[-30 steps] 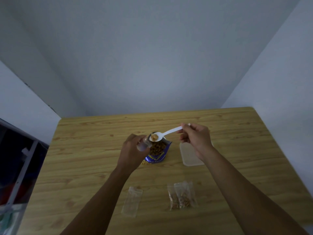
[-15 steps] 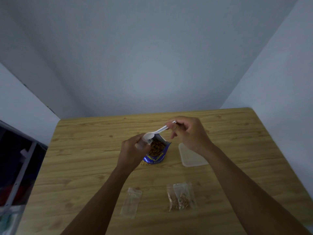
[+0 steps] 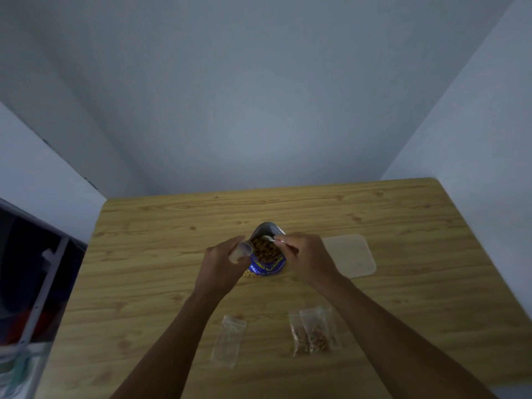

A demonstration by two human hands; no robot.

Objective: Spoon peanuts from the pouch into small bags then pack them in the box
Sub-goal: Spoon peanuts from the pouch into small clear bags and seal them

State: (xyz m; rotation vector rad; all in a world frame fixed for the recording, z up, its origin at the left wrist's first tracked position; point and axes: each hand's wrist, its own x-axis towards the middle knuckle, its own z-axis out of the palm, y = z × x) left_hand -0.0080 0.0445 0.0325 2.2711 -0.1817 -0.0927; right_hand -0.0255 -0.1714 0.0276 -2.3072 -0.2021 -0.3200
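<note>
Left hand [image 3: 223,263] grasps small bag [image 3: 241,250]; right hand [image 3: 308,257] pinches spoon [image 3: 269,239], bowl past fingertips inside pouch [image 3: 267,267]. Risk: bag mouth sags between fingers, peanuts [image 3: 264,250] spill onto table [image 3: 172,226].

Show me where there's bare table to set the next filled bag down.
Bare table: the far strip between the pouch and the wall; the left side beyond the left hand; the patch right of the filled bags, nearer than the box. Crowded: the centre, where the left and right hand meet over the pouch.
</note>
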